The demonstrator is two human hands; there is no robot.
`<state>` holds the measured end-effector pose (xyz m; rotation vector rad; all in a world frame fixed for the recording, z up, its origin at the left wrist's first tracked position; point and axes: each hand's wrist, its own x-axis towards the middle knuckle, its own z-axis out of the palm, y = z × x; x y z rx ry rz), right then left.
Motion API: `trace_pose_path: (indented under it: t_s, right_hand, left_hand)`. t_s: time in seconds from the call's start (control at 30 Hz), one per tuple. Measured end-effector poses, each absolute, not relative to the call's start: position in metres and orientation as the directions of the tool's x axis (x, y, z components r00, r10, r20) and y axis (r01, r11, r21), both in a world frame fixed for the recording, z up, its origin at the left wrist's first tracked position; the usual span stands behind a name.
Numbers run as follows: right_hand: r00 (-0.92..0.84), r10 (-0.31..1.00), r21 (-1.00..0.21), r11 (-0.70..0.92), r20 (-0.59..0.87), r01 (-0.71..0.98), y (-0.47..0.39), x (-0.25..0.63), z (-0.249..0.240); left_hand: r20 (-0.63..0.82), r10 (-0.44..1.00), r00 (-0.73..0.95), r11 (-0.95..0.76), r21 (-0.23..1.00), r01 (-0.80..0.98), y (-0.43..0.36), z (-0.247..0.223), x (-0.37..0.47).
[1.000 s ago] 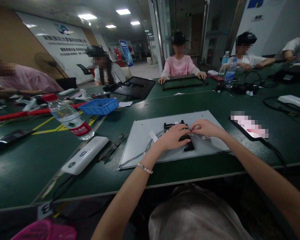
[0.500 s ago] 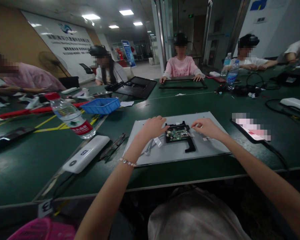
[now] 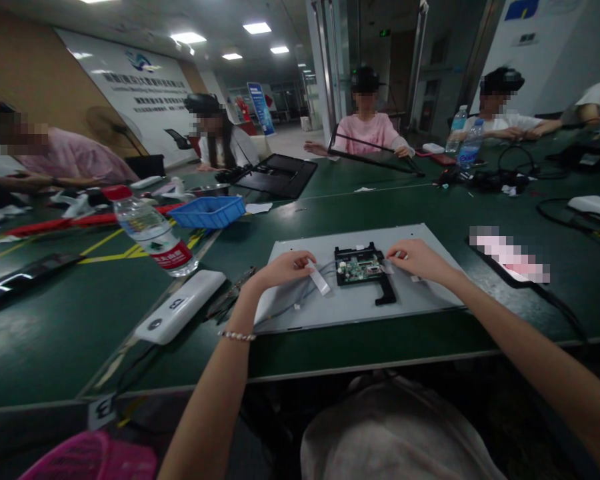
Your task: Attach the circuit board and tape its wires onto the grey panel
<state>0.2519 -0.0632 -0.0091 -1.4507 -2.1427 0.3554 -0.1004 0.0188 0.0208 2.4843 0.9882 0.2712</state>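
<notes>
At this moment, the work appears to be centred on the connections of a green rectangular circuit board (image 3: 363, 268), which is seated in a black plastic bracket (image 3: 386, 293) on a flat pale-grey metal panel (image 3: 430, 293) laid on a dark-green tabletop (image 3: 330, 353). The left hand (image 3: 293, 265) is held curled, its fingertips at the upper end of a flat white strip (image 3: 321, 281) beside thin grey cables (image 3: 307, 291); whether the strip is actually pinched cannot be told. The right hand (image 3: 414, 259) is held with bent fingers drawn together just beside the bracket's right edge, near a small pale tab (image 3: 389, 268); whether anything is gripped there cannot be told. As a judgement, a light fingertip grip on the strip would be called for, with the cables left unstrained and the board kept steady.
</notes>
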Motion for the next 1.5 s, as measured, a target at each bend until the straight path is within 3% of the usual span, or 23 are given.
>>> trace_pose_path:
  t_s: [0.27,0.4,0.5,0.6,0.77,0.9,1.17,1.33,1.5]
  right_hand:
    - [-0.276,0.927,-0.479,0.369,0.256,0.797,-0.064,0.254,-0.009]
    - [-0.282,0.924,-0.467,0.376,0.260,0.800,-0.064,0.254,-0.008]
    - [-0.280,0.922,-0.469,0.379,0.269,0.797,-0.063,0.254,-0.009]
    - [-0.270,0.923,-0.503,0.377,0.274,0.778,-0.062,0.254,-0.010]
    - [-0.294,0.929,-0.578,0.369,0.223,0.727,-0.062,0.252,-0.010]
    - [-0.345,0.928,-0.644,0.352,0.143,0.680,-0.063,0.249,-0.009]
    - [-0.345,0.935,-0.675,0.305,0.079,0.672,-0.063,0.248,-0.011]
    - [-0.274,0.958,-0.681,0.259,0.089,0.685,-0.058,0.259,-0.011]
    - [-0.092,0.987,-0.547,0.151,0.133,0.823,-0.052,0.289,-0.014]
  left_hand:
    - [0.041,0.713,0.700,-0.587,0.581,0.564,0.023,0.020,-0.105]
    - [0.076,0.723,0.687,-0.631,0.479,0.611,0.020,0.020,-0.104]
    - [0.221,0.728,0.649,-0.677,0.379,0.631,0.015,0.025,-0.099]
    - [0.337,0.702,0.628,-0.712,0.355,0.605,0.006,0.033,-0.091]
    - [0.157,0.665,0.730,-0.704,0.456,0.544,-0.007,0.038,-0.076]
    - [0.038,0.640,0.767,-0.716,0.391,0.578,-0.007,0.030,-0.073]
    - [0.056,0.680,0.731,-0.692,0.381,0.613,-0.002,0.023,-0.082]
    - [0.073,0.653,0.754,-0.738,0.284,0.612,0.003,0.024,-0.084]
    - [0.076,0.622,0.779,-0.765,0.273,0.584,0.005,0.022,-0.085]
